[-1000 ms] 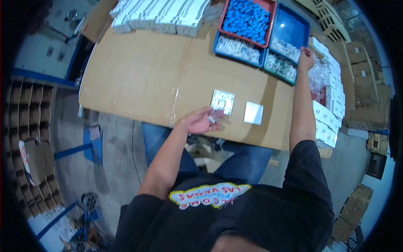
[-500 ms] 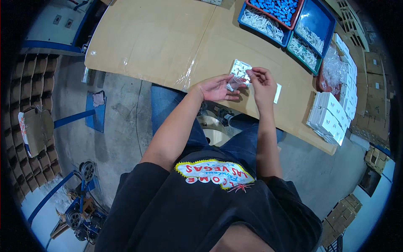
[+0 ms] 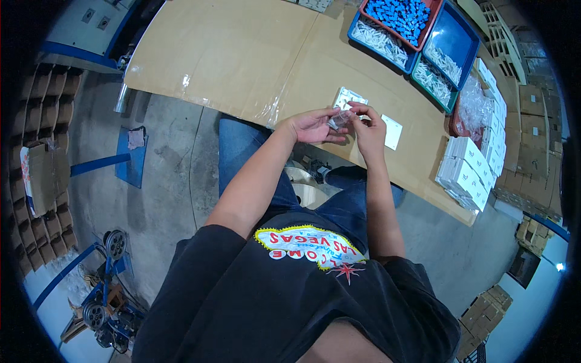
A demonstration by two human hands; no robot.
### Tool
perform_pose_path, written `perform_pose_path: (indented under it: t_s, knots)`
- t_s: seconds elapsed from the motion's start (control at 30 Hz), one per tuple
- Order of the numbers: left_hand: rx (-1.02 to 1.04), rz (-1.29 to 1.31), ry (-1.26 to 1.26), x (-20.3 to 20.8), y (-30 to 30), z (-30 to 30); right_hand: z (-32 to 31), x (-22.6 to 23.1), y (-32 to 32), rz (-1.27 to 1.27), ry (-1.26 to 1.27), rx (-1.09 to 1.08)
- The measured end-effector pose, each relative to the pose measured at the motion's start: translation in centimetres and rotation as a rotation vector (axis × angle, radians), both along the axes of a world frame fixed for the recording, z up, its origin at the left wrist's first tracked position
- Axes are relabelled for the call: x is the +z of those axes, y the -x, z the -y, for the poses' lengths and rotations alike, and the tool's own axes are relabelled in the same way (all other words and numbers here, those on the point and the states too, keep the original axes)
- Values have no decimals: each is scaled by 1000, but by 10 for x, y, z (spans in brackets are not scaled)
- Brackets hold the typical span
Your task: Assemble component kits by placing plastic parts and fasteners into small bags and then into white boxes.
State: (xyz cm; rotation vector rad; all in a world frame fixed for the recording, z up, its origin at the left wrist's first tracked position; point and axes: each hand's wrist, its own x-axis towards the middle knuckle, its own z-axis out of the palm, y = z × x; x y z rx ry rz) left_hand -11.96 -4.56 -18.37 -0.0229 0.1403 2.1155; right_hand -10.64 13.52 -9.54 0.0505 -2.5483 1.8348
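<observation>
A small clear plastic bag [image 3: 338,120] with whitish pieces inside lies in my left hand [image 3: 308,126], palm up, thumb and fingers closed around it. My right hand [image 3: 370,132] has its thumb and fingertips pinched together at the bag's right edge; what they hold is too small to make out. Just beyond both hands a white moulded panel [image 3: 347,97] rests on the cardboard-topped table [image 3: 242,66], its near part hidden by my fingers. Right of my right hand lies a flat white plate [image 3: 393,132].
At the far right stand a red tray of blue pieces [image 3: 396,18] and blue and green trays [image 3: 433,81] of white pieces. Clear plastic bags [image 3: 475,106] are heaped beside them. Stacked white panels [image 3: 466,169] sit near the table's right edge.
My right hand has moved left and toward me, from the white panel to the bag in my left hand. More of the flat white plate shows.
</observation>
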Motion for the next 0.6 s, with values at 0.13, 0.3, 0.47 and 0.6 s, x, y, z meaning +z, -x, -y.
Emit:
perform_pose_path:
  t_s: [0.13, 0.3, 0.47, 0.6]
  knots:
    - [16, -23, -6, 0, 0, 0, 4, 6, -2, 60, 36, 43]
    - [21, -44, 16, -1, 0, -2, -2, 19, -7, -81, -285, 143]
    - [21, -81, 131, 6, -7, 1, -14, 41, -8, -83, -557, 358]
    - [49, -339, 359, 29, -26, -5, -26, 44, -9, 95, -572, 514]
